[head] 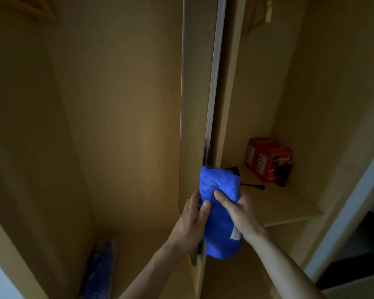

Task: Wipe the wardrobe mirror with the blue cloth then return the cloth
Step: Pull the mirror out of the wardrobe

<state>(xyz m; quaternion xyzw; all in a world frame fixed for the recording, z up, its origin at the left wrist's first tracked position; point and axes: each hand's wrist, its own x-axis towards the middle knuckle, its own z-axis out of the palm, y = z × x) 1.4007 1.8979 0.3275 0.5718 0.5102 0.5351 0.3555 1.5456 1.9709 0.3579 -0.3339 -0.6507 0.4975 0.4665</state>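
Observation:
The blue cloth is bunched against the edge of the open wardrobe door, whose thin mirror strip runs edge-on up the middle of the view. My right hand grips the cloth from the right, thumb across its front. My left hand holds the door's edge from the left, its thumb touching the cloth. A white label hangs from the cloth near my right wrist. The mirror's face is hidden from this angle.
Left of the door is a deep wooden wardrobe bay with a purple wrapped bundle on its floor. On the right, a shelf bears two orange boxes and a black rod-like item. Wooden hangers hang above.

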